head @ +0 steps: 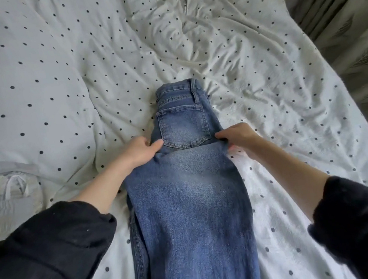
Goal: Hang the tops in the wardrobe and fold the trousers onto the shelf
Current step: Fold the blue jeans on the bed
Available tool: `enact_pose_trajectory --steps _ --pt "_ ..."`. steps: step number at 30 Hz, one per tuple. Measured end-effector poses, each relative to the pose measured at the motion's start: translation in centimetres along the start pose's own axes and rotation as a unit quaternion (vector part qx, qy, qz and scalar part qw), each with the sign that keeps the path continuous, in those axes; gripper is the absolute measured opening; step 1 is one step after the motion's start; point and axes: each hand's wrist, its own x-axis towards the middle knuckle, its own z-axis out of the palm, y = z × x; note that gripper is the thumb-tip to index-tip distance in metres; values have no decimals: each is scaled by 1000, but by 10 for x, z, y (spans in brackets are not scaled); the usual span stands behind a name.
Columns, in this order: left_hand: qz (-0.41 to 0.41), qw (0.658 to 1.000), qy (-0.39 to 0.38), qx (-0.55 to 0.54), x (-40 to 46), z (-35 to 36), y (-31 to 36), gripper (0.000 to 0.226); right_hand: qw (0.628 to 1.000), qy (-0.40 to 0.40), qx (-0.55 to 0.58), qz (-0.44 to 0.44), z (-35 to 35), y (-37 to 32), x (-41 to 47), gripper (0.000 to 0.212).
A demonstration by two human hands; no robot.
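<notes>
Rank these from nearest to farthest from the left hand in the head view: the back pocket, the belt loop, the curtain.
1. Back pocket: just right of the left hand, on the jeans.
2. Belt loop: farther up, at the waistband.
3. Curtain: far right, beyond the bed.

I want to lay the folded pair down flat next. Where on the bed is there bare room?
Bare duvet lies right of the jeans, toward the curtain, and beyond the waistband. The near left is crowded by a white garment.

open duvet [52,74] flanks jeans [187,209]; curtain [350,23] bounds right
</notes>
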Motion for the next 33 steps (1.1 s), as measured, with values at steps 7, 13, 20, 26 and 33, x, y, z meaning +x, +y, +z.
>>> enact_pose_trajectory --steps 7,13,20,26,33 --pt "-110 971 -39 -207 33 -10 16 47 999 -15 19 -27 -1 -41 38 51" --pt "-132 949 15 -288 71 -9 39 46 997 -37 66 5 4 -58 67 32" --pt "-77 969 78 -222 101 -46 65 18 970 -41 241 11 -15 -85 92 16" --pt "33 974 220 -36 103 -38 72 13 943 -10 331 9 -15 -80 96 12" --pt "35 988 147 -25 90 -14 52 39 988 67 127 -53 0 -54 71 41"
